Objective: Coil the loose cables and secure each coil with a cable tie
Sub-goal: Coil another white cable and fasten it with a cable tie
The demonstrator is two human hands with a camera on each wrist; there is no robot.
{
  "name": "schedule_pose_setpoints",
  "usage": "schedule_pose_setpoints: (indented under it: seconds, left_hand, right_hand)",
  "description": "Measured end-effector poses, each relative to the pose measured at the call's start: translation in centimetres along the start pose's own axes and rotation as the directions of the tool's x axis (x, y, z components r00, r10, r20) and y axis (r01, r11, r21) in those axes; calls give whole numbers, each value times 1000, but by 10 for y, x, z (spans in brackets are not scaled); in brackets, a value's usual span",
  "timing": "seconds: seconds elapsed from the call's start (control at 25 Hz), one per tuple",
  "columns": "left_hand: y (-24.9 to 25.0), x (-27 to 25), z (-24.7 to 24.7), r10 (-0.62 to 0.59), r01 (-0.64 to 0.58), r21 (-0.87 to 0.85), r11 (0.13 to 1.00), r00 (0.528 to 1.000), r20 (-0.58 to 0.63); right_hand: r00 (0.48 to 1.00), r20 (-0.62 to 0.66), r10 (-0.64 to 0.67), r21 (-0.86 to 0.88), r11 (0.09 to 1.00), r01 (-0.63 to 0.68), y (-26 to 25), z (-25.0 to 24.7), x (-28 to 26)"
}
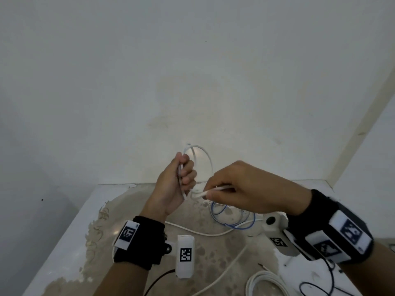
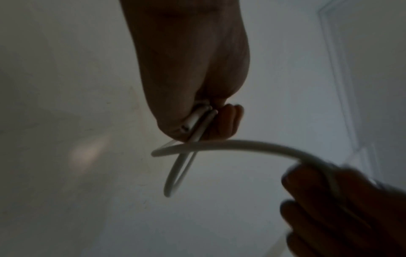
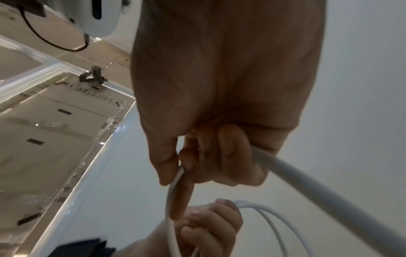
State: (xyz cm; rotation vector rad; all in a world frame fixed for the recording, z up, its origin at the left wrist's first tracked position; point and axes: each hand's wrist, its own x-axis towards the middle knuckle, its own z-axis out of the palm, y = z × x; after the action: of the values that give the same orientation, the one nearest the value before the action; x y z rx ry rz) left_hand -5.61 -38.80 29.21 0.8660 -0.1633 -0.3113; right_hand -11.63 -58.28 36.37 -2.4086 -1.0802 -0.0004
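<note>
L hand (image 1: 174,184) clenches white cable (image 1: 208,159) loops; R hand (image 1: 245,189) pinches strand; wrist view shows connector (image 2: 193,118).

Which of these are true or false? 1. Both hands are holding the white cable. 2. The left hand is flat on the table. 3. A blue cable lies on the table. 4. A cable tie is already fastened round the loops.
1. True: the left hand grips loops of the white cable, and the right hand pinches it.
2. False: it is raised, fingers curled round the loops.
3. True: the blue cable lies looped beneath the right hand.
4. False: no tie shows on the held loops.
</note>
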Motion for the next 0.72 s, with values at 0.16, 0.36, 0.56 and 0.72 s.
schedule_pose_setpoints:
  seconds: [0.16,0.36,0.56,0.72]
  left_hand:
    - [-14,-7,25,-109,73,434,898,992,57]
    - [-9,-14,35,-359,343,104,933,886,293]
    - [-14,-6,25,-270,340,-156,927,897,349]
    - [-29,-4,23,-230,230,-5,973,972,47]
  right_hand:
    - [983,-173,57,106,994,-39,16,-12,9]
    - [896,-321,306,254,940,-230,53,-9,8]
    - [862,-232,451,583,774,-248,63,33,2]
    - [713,-228,663,789,555,-263,77,40,4]
